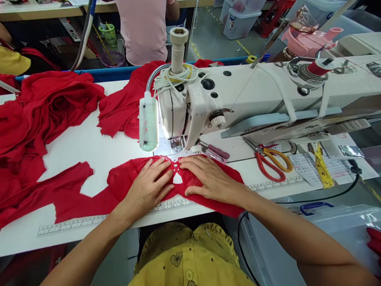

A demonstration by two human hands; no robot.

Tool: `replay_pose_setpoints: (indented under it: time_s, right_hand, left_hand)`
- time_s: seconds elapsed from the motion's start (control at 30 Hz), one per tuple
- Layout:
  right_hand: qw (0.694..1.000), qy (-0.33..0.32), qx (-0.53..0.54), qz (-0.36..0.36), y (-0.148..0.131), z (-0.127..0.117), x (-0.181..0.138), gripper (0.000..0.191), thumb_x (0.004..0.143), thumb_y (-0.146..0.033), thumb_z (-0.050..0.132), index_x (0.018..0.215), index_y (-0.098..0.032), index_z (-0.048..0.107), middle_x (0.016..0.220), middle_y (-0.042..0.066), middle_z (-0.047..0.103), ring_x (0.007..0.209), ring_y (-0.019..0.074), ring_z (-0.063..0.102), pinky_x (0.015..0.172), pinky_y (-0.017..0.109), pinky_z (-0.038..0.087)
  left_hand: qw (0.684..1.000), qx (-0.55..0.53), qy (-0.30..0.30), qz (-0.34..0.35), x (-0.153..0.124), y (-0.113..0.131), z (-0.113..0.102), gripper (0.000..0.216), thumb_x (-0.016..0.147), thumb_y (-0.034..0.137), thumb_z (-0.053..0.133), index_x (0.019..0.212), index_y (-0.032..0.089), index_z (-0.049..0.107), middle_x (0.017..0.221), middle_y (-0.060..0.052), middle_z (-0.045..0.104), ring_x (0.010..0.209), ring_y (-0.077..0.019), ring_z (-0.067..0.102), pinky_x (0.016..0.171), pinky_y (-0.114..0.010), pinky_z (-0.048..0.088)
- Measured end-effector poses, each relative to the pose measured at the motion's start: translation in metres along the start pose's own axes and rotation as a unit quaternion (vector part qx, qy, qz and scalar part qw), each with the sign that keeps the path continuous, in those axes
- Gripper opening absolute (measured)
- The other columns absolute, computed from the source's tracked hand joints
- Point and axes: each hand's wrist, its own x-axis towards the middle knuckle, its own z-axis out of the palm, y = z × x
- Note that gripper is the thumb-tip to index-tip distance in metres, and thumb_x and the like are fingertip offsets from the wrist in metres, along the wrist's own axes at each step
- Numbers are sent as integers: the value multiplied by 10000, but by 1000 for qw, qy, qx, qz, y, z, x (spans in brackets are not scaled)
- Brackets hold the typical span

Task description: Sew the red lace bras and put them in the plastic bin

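Note:
A red lace bra piece [122,178] lies on the white sewing table, just in front of the sewing machine's [244,89] presser foot [176,143]. My left hand [149,182] rests flat on its left cup, fingers stretched toward the lace centre. On the right cup lies my right hand [208,178], palm down with its fingers extended. Between the two hands, a small gap below the lace centre shows the white table. Red fabric trails from the left cup toward the table's left side. The lit lamp [149,121] hangs beside the needle area.
Red fabric piles [53,107] cover the table's left and back. Scissors [269,161] with red and yellow handles, purple-handled snips [216,153] and a yellow tape measure [323,169] lie to the right. A printed ruler [71,225] runs along the front edge. Another person [143,31] sits beyond.

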Motion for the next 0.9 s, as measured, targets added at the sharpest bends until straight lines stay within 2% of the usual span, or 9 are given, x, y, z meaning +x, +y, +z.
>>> replay_pose_setpoints:
  time_s: [0.9]
  right_hand:
    - [1000,1,-2,-7,-2,-2,0,600,821,-413,798,1319,-195,543,1438,121,560,1346,296,483,1128,481,403]
  left_hand:
    - [1000,-16,5,-3,0,0,1,314,1000,278,557,1281,146,611,1454,-176,560,1421,-337,461,1175,-597,378]
